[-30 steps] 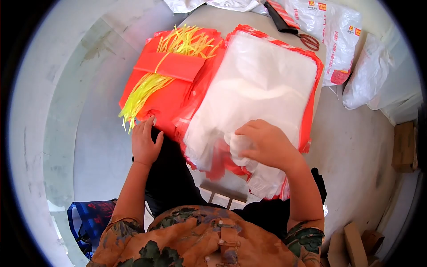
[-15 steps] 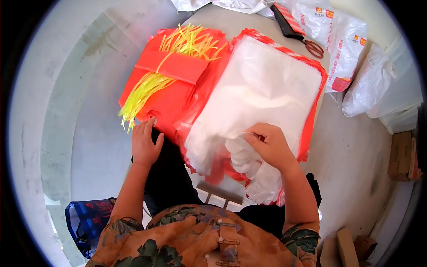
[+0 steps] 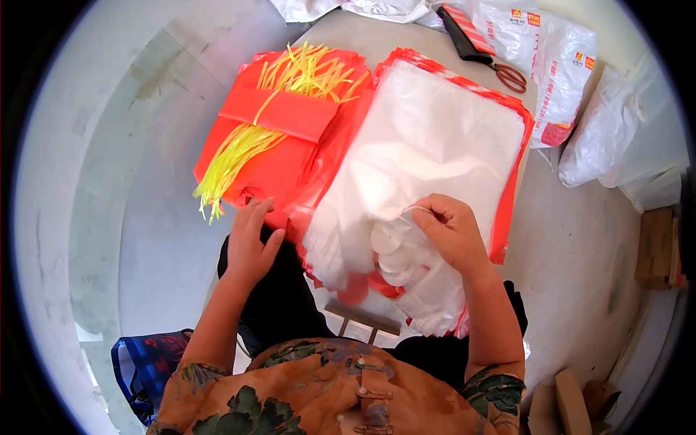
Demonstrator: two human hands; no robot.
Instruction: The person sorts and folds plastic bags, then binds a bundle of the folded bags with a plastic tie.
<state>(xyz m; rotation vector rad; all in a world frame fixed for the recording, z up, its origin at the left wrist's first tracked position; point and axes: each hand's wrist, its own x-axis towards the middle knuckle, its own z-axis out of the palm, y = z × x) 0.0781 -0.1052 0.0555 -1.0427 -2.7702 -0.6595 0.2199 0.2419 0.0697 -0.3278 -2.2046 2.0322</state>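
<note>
A stack of translucent white plastic bags [image 3: 442,138] with red edges lies on the table in front of me. My right hand [image 3: 451,230] pinches the edge of the top bag near the stack's lower end, beside its cut-out handle area. My left hand [image 3: 254,243] rests at the lower corner of the red bags [image 3: 275,170], fingers apart, holding nothing. On the red bags lie a folded red strip [image 3: 279,112] and a bundle of yellow ties [image 3: 235,156], which also fan out above the strip.
Red-handled scissors [image 3: 510,77] lie by a black and red-striped item [image 3: 464,36] at the table's back. White printed sacks [image 3: 562,80] stand at the back right. Cardboard boxes [image 3: 655,246] are at the right, and a blue bag [image 3: 148,362] is at the lower left.
My right hand has closed on the bag's edge and lifted it slightly. My left hand has shifted a little to the right.
</note>
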